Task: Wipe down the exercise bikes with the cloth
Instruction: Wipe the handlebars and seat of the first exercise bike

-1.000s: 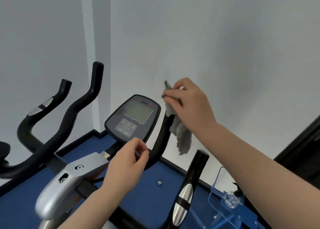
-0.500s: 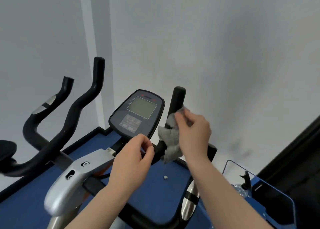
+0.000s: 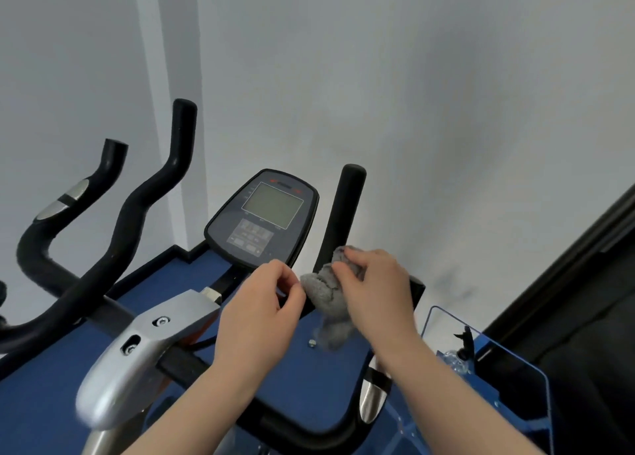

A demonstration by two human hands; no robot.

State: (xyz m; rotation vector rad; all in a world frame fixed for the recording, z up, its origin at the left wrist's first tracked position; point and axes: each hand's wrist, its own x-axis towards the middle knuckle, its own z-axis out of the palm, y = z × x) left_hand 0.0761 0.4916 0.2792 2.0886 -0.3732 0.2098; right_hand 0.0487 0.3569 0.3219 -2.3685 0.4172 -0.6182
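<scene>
An exercise bike stands in front of me with a dark console (image 3: 264, 221) and black handlebars. My right hand (image 3: 374, 289) grips a grey cloth (image 3: 326, 293) wrapped round the lower part of the upright right handlebar (image 3: 347, 203). My left hand (image 3: 261, 310) sits just left of the cloth with fingers curled, thumb and forefinger pinched near the bar below the console; what it pinches is hidden. A silver stem housing (image 3: 137, 351) lies at lower left.
A second bike's black handlebars (image 3: 137, 214) rise at the left. Blue floor matting (image 3: 41, 403) lies below. A white wall is close behind. A clear blue plastic panel (image 3: 498, 368) and a dark machine (image 3: 584, 317) stand at the right.
My right hand has slid the cloth down the right handlebar from its top end to its lower part. My left hand has stayed by the bar below the console.
</scene>
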